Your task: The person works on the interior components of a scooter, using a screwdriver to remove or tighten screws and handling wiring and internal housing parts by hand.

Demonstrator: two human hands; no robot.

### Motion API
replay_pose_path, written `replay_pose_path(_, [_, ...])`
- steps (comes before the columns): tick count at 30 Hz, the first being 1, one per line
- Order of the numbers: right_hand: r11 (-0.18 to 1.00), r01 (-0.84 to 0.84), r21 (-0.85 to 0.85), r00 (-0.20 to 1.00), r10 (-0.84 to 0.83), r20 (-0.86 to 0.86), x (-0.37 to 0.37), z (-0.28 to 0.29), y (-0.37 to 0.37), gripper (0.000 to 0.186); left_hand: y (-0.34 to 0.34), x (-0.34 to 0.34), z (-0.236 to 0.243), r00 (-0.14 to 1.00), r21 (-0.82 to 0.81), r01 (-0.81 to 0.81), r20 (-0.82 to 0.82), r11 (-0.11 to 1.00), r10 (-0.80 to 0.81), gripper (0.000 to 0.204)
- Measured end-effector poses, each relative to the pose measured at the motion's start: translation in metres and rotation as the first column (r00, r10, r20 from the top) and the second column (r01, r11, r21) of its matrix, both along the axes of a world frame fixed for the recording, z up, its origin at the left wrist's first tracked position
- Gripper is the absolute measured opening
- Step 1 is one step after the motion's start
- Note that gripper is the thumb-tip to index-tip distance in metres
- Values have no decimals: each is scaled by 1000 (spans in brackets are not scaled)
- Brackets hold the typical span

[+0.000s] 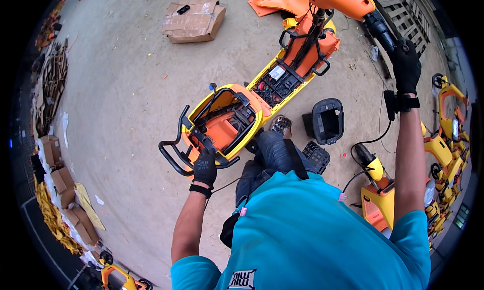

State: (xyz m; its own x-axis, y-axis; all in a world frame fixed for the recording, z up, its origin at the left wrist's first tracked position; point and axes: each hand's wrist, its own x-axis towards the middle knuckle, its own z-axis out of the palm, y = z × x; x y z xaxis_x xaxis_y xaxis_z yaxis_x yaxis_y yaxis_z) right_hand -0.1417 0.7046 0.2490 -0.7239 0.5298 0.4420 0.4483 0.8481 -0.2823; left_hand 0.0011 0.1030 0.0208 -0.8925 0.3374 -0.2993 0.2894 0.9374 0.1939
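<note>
A yellow and orange electric scooter (263, 108) stands in front of me, its seat off and its rear body open. My right hand (406, 67), in a black glove, is closed around the end of the black handlebar grip (379, 30) at the upper right. My left hand (204, 168), also gloved in black, rests on the rear rim of the open body, beside the black grab rail (174, 141). Its fingers are curled over a dark part there, partly hidden. The floorboard compartment (275, 83) is uncovered and shows wires and a pale label.
A black plastic bin (327, 121) stands on the concrete right of the scooter. A taped cardboard box (194, 22) lies at the back. Orange panels (282, 0) are beyond the front wheel. More yellow scooters (446, 149) line the right side; pallets (403, 18) lie at the upper right.
</note>
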Motion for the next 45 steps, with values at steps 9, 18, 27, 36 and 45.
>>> replay_pose_path(9, [1000,-4,-3,1000,4,-9,0,1,-3,35,15,-1,8,944,-85,-272,170,958,283,15])
replay_pose_path(18, [1000,25,-11,999,-25,39,-1,0,2,36,1,8,-5,997,33,29,-67,999,-26,24])
replay_pose_path(27, [1000,11,-8,1000,-11,-12,0,1,-3,35,5,2,2,971,-62,-193,130,979,199,17])
replay_pose_path(36, [1000,19,-5,1000,-19,0,0,3,-6,35,5,2,4,998,14,-6,-70,1000,7,20])
replay_pose_path(45, [999,35,-14,999,-35,14,0,5,-8,34,11,0,5,967,-92,-225,105,970,234,14])
